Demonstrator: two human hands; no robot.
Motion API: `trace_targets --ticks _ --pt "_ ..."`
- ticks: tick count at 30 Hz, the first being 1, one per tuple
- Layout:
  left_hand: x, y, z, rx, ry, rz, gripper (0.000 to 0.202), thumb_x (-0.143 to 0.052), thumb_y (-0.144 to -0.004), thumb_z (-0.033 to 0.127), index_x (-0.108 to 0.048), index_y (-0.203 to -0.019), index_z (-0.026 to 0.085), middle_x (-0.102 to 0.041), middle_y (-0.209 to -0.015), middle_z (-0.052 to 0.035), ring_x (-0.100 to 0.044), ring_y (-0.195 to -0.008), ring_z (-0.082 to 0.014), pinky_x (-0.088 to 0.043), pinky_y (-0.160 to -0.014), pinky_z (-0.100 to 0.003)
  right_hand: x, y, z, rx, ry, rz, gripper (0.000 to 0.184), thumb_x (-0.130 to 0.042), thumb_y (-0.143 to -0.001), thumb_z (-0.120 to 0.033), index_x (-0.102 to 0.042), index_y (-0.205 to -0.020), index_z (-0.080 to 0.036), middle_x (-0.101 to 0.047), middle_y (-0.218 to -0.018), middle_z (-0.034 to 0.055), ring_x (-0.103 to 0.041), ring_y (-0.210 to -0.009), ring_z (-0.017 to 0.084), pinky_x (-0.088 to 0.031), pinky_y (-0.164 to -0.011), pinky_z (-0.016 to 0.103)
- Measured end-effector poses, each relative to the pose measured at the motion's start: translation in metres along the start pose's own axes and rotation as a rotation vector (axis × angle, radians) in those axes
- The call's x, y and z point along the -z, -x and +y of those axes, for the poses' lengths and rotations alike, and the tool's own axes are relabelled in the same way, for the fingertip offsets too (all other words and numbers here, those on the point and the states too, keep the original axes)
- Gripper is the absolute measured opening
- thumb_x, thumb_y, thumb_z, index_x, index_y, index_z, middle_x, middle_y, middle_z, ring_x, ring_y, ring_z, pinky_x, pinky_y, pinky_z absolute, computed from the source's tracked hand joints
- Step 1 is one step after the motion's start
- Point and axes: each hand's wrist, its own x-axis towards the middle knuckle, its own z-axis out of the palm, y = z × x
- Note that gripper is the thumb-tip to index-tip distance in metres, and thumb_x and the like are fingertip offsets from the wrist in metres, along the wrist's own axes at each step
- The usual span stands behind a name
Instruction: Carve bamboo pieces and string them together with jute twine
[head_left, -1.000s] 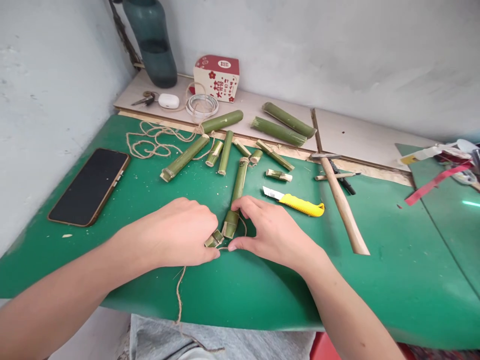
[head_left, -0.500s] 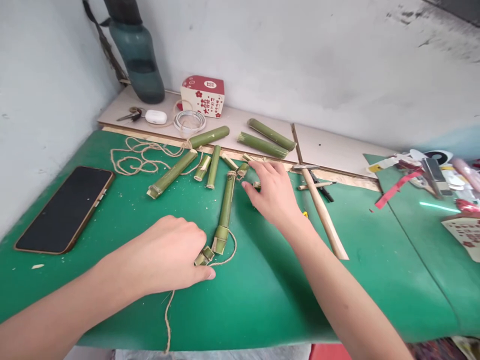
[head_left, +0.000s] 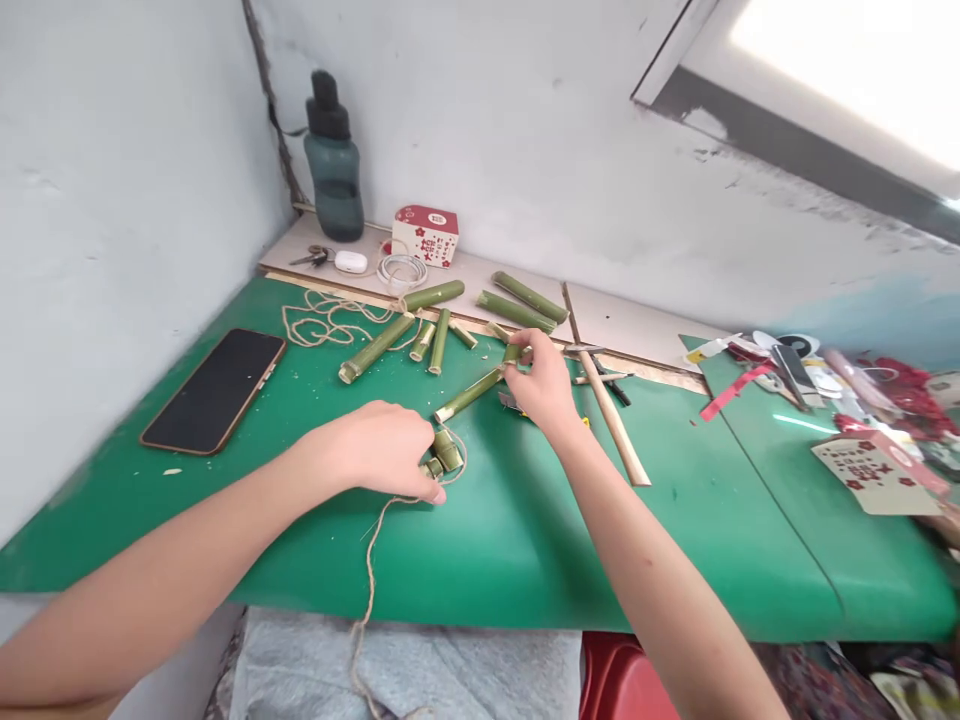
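My left hand (head_left: 386, 448) is closed over a short bamboo piece (head_left: 433, 468) that pokes out between thumb and fingers; its fingertips are hidden. Beside it lies another short bamboo section (head_left: 448, 450), with twine (head_left: 463, 462) looping round and running under the hand. A longer green bamboo tube (head_left: 471, 393) slants from there up to my right hand (head_left: 541, 378). Thumb and fingers of that hand pinch a small bamboo piece (head_left: 512, 355) at the tube's far end. Under the right hand, a cutter knife (head_left: 511, 403) is partly covered.
More bamboo pieces (head_left: 377, 347) and loose twine (head_left: 330, 318) lie behind. A hammer (head_left: 615, 420) rests right of my right hand. A phone (head_left: 217, 392) is at left. Along the wall stand a bottle (head_left: 334, 185) and a red-white box (head_left: 426, 238); clutter (head_left: 802, 370) sits at right.
My view has shifted, showing more wall and window. My right hand has closed on the small bamboo piece. The long tube has swung to a flatter slant, its near end apart from the short section.
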Motion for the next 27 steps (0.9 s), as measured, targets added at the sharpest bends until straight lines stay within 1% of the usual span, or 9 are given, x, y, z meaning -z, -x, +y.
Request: trace_targets --ticks 3,5,10,14,16,18,21,24,27 --pt "-0.002 0.005 -0.002 0.049 0.022 -0.017 0.051 -0.071 -0.075 0.068 -0.052 -0.056 0.024 -0.062 -0.059 -0.0019 -0.064 -0.062 -0.0256 -0.039 -0.062 -0.034 0.003 0.007 -0.001 -0.067 -0.111 0.07 0.034 -0.061 -0.078 -0.023 -0.063 -0.112 -0.023 -0.072 -0.114 0.0071 -0.063 -0.077 0.021 -0.053 -0.081 0.041" --pt "-0.008 0.012 -0.002 0.096 0.044 0.031 0.051 -0.067 -0.078 0.072 -0.056 -0.06 0.025 -0.066 -0.064 -0.0021 -0.064 -0.064 -0.0255 -0.038 -0.061 -0.034 0.004 0.006 0.0 -0.094 -0.185 0.104 0.033 -0.061 -0.079 -0.026 -0.063 -0.112 -0.022 -0.072 -0.115 0.0074 -0.063 -0.075 0.019 -0.054 -0.08 0.041" --pt "-0.041 0.025 0.013 0.235 0.041 0.345 0.047 -0.062 -0.086 0.072 -0.062 -0.087 0.025 -0.075 -0.088 -0.005 -0.071 -0.083 -0.031 -0.041 -0.064 -0.036 0.014 0.014 0.004 -0.104 -0.331 0.152 0.034 -0.056 -0.079 -0.027 -0.061 -0.112 -0.021 -0.071 -0.115 0.0095 -0.065 -0.078 0.019 -0.055 -0.075 0.036" --pt "-0.065 0.019 0.032 0.244 0.08 0.558 0.041 -0.067 -0.09 0.062 -0.056 -0.106 0.025 -0.073 -0.115 -0.0054 -0.071 -0.103 -0.0298 -0.046 -0.07 -0.036 0.02 0.063 -0.005 -0.053 -0.339 0.151 0.033 -0.05 -0.081 -0.022 -0.059 -0.113 -0.022 -0.069 -0.113 0.0105 -0.064 -0.084 0.022 -0.054 -0.075 0.037" --pt "-0.074 0.013 0.036 0.233 0.092 0.609 0.041 -0.069 -0.091 0.058 -0.054 -0.109 0.025 -0.07 -0.117 -0.0049 -0.069 -0.11 -0.029 -0.049 -0.074 -0.037 0.016 0.088 -0.014 0.008 -0.326 0.086 0.033 -0.047 -0.081 -0.017 -0.059 -0.112 -0.023 -0.069 -0.113 0.0094 -0.064 -0.086 0.022 -0.052 -0.072 0.035" --pt "-0.081 0.008 0.036 0.242 0.078 0.653 0.04 -0.071 -0.091 0.054 -0.053 -0.111 0.024 -0.069 -0.118 -0.005 -0.067 -0.114 -0.0288 -0.051 -0.079 -0.038 0.009 0.102 -0.025 0.096 -0.312 -0.012 0.039 -0.045 -0.079 -0.011 -0.06 -0.112 -0.025 -0.068 -0.123 0.0088 -0.065 -0.091 0.022 -0.051 -0.072 0.034" --pt "-0.09 0.004 0.033 0.24 0.042 0.696 0.029 -0.067 -0.096 0.045 -0.054 -0.11 0.023 -0.068 -0.118 -0.0057 -0.066 -0.115 -0.0279 -0.051 -0.082 -0.039 -0.003 0.095 -0.04 0.208 -0.276 -0.154 0.047 -0.041 -0.076 -0.004 -0.059 -0.113 -0.027 -0.065 -0.137 0.0072 -0.065 -0.105 0.024 -0.049 -0.078 0.034" --pt "-0.093 0.003 0.031 0.235 0.061 0.711 0.02 -0.063 -0.099 0.038 -0.055 -0.109 0.023 -0.068 -0.117 -0.0057 -0.065 -0.114 -0.0268 -0.05 -0.082 -0.039 -0.013 0.075 -0.048 0.268 -0.229 -0.257 0.049 -0.04 -0.07 0.0 -0.059 -0.108 -0.026 -0.07 -0.111 0.0062 -0.062 -0.094 0.025 -0.045 -0.072 0.033" --pt "-0.092 0.004 0.03 0.268 0.127 0.722 0.014 -0.062 -0.098 0.033 -0.056 -0.107 0.024 -0.07 -0.11 -0.004 -0.067 -0.108 -0.0251 -0.047 -0.078 -0.037 -0.016 0.065 -0.044 0.307 -0.198 -0.307 0.049 -0.039 -0.064 0.001 -0.058 -0.102 -0.024 -0.066 -0.091 0.0044 -0.056 -0.084 0.026 -0.041 -0.07 0.032"
